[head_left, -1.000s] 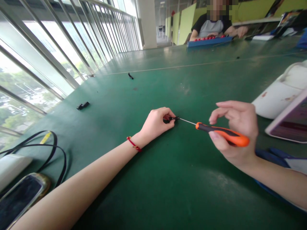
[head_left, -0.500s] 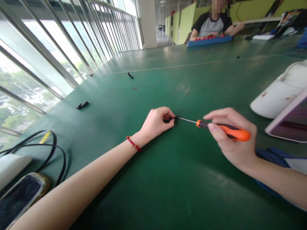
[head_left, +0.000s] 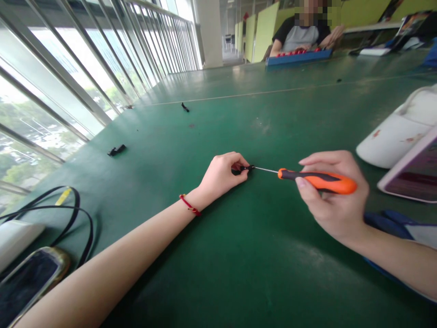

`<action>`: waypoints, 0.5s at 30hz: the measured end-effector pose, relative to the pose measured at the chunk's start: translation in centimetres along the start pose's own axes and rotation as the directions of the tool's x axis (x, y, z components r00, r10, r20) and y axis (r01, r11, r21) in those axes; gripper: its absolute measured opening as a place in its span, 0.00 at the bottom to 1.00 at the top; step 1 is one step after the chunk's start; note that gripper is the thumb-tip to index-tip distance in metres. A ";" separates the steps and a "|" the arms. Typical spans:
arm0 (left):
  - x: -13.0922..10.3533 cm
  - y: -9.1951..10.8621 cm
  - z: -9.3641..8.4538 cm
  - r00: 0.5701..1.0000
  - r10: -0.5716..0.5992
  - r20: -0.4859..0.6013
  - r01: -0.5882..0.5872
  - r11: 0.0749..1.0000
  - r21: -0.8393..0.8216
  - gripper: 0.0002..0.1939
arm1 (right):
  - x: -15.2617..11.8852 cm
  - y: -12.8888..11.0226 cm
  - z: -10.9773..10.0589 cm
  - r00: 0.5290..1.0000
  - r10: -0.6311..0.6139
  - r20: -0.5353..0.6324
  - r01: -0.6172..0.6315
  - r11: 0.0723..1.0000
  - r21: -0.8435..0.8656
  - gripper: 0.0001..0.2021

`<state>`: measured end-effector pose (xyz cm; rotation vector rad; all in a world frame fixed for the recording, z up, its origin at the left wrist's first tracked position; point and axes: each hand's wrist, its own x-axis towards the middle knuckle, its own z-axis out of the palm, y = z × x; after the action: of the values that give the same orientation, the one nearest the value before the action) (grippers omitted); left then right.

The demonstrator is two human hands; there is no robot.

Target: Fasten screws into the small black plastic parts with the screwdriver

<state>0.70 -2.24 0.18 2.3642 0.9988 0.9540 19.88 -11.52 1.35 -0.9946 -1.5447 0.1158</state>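
My left hand (head_left: 227, 171), with a red cord bracelet at the wrist, rests on the green table (head_left: 218, 255). Its thumb and fingers pinch a small black part (head_left: 251, 167), mostly hidden by the fingertips. To the right, my right hand (head_left: 337, 200) holds a screwdriver (head_left: 324, 181) with an orange and black handle. The thumb and fingers lie loosely along that handle. The thin shaft points left, and its tip meets the black part.
Two more black pieces lie farther off, one on the left (head_left: 116, 150) and one near the table seam (head_left: 185, 107). A phone (head_left: 29, 287) and black cable (head_left: 80, 218) are at lower left. A white container (head_left: 392, 136) stands right. Across the table a person (head_left: 302, 34) sits behind a blue tray (head_left: 298, 59).
My right hand has shifted its fingers on the handle, and the screwdriver has turned and levelled slightly. My left hand has stayed in place with the black part.
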 end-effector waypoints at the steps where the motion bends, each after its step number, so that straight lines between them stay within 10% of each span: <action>1: 0.0 0.0 0.0 1.000 0.001 0.001 -0.001 1.000 0.004 0.05 | 0.0 0.1 0.0 0.999 -0.020 -0.029 0.022 0.999 0.041 0.16; 9: 0.0 0.1 0.0 1.000 0.005 0.001 -0.005 1.000 0.002 0.05 | 0.0 -0.6 -0.1 0.990 0.139 0.005 -0.138 0.986 -0.098 0.04; 15: 0.0 0.0 0.0 1.000 -0.002 0.001 0.002 1.000 0.000 0.05 | 0.1 -0.2 0.1 0.998 0.053 -0.032 -0.049 0.990 0.135 0.21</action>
<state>0.72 -2.23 0.18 2.3631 1.0012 0.9522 19.73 -11.53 1.50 -0.9253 -1.4597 0.2334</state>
